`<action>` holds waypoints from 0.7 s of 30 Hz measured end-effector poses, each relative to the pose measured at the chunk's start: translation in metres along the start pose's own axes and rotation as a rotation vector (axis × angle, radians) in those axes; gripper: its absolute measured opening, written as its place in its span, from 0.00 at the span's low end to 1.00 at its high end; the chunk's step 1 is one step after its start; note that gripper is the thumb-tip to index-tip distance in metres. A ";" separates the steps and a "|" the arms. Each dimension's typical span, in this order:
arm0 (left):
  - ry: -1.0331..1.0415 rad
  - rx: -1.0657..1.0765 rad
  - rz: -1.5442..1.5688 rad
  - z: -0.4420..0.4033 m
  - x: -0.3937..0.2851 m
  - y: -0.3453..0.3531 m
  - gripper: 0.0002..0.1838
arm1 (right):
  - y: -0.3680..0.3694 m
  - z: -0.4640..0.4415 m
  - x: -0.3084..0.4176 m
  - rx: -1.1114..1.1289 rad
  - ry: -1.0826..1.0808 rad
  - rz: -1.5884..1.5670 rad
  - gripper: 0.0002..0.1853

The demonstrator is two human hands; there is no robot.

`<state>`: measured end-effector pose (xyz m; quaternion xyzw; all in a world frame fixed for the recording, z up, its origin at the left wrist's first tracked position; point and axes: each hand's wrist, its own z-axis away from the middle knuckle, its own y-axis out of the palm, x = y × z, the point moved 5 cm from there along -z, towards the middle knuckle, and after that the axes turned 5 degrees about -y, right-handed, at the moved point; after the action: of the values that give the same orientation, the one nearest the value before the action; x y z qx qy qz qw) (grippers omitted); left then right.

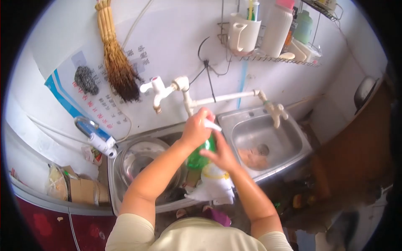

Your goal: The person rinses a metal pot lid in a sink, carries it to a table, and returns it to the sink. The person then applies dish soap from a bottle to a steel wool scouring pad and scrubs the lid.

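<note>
My left hand (196,129) is closed at the top of a green bottle (196,160), by its white pump top (212,125). Against the bottle's right side rests my right hand (222,154), its fingers curved round the upper part. The bottle is over the divider between the two sinks, partly hidden by my hands. Just below it, a white cloth (213,186) with a yellow edge lies over the sink's front rim. A metal basin (130,155) sits in the left sink.
Two white taps, the left (157,93) and the right (276,113), stand over the sinks. The right sink (268,140) holds some water. A straw brush (117,62) and a steel scourer (86,80) hang on the wall. A wire shelf (289,61) carries bottles.
</note>
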<state>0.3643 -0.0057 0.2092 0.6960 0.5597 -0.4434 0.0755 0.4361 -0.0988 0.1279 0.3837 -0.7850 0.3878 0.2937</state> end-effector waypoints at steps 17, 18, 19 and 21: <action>-0.104 0.239 0.784 -0.079 -0.024 0.012 0.10 | -0.055 -0.003 0.004 -0.154 -0.091 0.055 0.70; -0.093 0.271 0.807 -0.081 -0.025 0.021 0.10 | -0.063 -0.001 -0.009 -0.152 -0.038 -0.012 0.71; -0.091 0.304 0.815 -0.083 -0.025 0.031 0.10 | -0.073 0.000 -0.018 -0.210 -0.024 0.030 0.73; -0.079 0.368 0.828 -0.088 -0.028 0.049 0.09 | -0.084 0.003 -0.028 -0.230 0.053 -0.112 0.73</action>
<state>0.4534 0.0093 0.2619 0.8457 0.1425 -0.4942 0.1427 0.5202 -0.1253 0.1373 0.3803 -0.7936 0.2884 0.3775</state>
